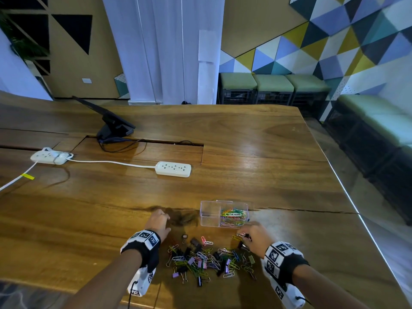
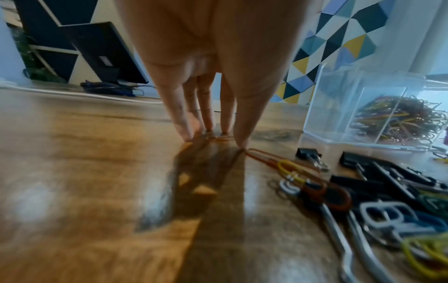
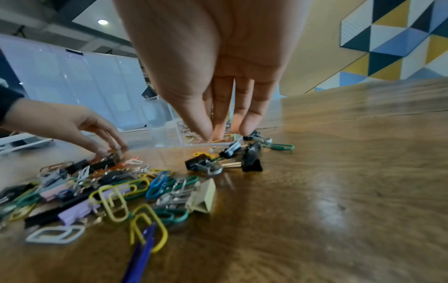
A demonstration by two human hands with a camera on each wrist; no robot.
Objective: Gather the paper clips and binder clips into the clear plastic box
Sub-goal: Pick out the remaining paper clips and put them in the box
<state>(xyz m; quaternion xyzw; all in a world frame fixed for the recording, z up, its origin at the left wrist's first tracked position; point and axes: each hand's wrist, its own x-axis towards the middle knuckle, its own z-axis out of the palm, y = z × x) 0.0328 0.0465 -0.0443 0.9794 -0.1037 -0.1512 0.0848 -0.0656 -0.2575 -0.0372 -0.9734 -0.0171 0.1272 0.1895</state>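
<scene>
A clear plastic box [image 1: 211, 216] [image 2: 339, 107] stands on the wooden table with coloured paper clips in its right compartment. In front of it lies a loose pile of paper clips and binder clips [image 1: 200, 259] [image 3: 109, 191]. My left hand [image 1: 159, 220] [image 2: 213, 136] is left of the box, with straight fingers touching the table at the pile's far left edge and holding nothing. My right hand [image 1: 245, 236] [image 3: 211, 137] is at the box's front right corner. Its thumb and forefinger pinch a yellow paper clip there. A black binder clip [image 3: 252, 134] lies just behind its fingers.
Two white power strips [image 1: 173, 168] [image 1: 50, 156] and their cable lie farther back on the left. A black screen on a stand [image 1: 111, 126] is behind them. The table's right edge [image 1: 356, 210] runs close to the box. Green stools line the wall.
</scene>
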